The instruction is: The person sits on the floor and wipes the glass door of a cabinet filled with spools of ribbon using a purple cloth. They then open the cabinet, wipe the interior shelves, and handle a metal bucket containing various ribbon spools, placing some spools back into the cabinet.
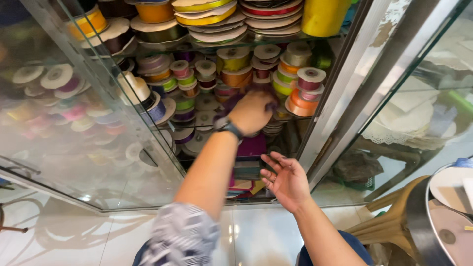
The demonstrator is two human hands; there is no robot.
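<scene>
My left hand (251, 112), with a dark watch on its wrist, reaches into an open glass cabinet. Its fingers are closed around a purple ribbon spool (232, 101), which is blurred and mostly hidden by the hand. The cabinet's glass shelves (276, 39) are packed with several ribbon spools (305, 86) in orange, yellow, green, pink and purple. Lower down, my right hand (286, 180) is held palm up with its fingers spread and nothing in it, in front of a stack of folded purple and coloured material (251, 148).
The glass door (98, 148) stands swung open on the left. A metal frame post (345, 98) borders the opening on the right. White lace doilies (409, 118) lie behind the right-hand pane. A wooden chair (394, 221) and a round reel (451, 207) are at the lower right.
</scene>
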